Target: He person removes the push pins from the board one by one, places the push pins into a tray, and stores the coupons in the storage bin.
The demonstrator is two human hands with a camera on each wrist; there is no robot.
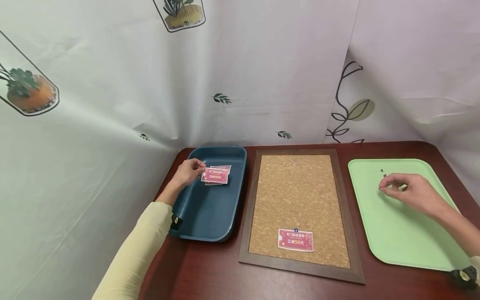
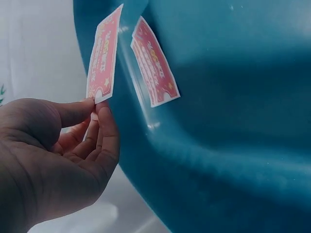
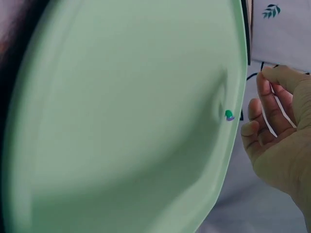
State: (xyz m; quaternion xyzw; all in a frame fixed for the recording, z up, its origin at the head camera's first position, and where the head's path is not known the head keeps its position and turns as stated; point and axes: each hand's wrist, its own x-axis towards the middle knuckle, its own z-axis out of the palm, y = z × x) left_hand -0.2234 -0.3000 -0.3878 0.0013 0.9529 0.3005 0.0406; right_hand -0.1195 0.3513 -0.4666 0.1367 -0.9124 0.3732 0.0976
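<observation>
At the corkboard's (image 1: pixel 300 191) nine o'clock, your left hand (image 1: pixel 188 171) pinches a coupon (image 1: pixel 215 176) over the blue tub (image 1: pixel 210 216); at three, your right hand (image 1: pixel 410 191) hangs above the tray (image 1: pixel 397 233), whether gripping anything I cannot tell.

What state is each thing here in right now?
Held coupon: pinched by the left hand
Lower coupon: lying in the blue tray
Pinned coupon: fixed to corkboard by a blue pin
Right hand: fingertips together, grip unclear
Small pins: loose on green tray
</observation>
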